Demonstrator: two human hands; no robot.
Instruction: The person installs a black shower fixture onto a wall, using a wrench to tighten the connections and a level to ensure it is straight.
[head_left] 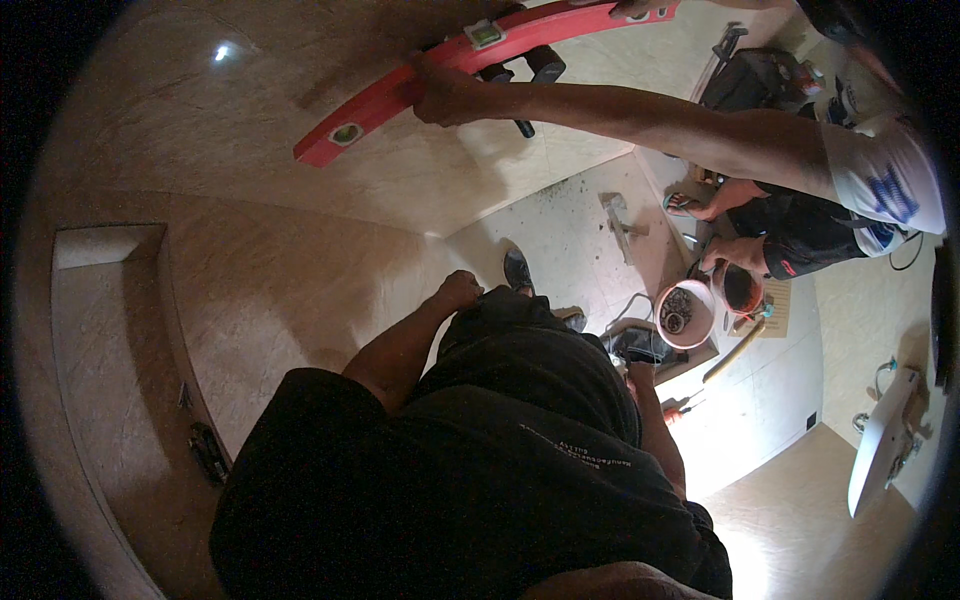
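Note:
My left hand (460, 289) is beside my dark trousers, close to the tiled wall, its fingers curled in with nothing visible in them. Low at my other side, my right hand (640, 374) is partly hidden by my shirt, and its fingers are too small and dark to read. It appears near a black bag or case (645, 345) on the floor, though whether it touches it I cannot tell. Ahead, a co-worker's hands hold a long red spirit level (385, 118) along the wall, slanting up to the right. Behind the level, a black fixture (546, 65) sticks out from the wall.
A pink bucket of grey lumps (685, 315) stands right of my feet, beside a bucket with reddish contents (741, 290). A trowel-like tool (622, 228) lies on the floor. A recessed niche (110, 245) is at left, a white basin (882, 440) at far right.

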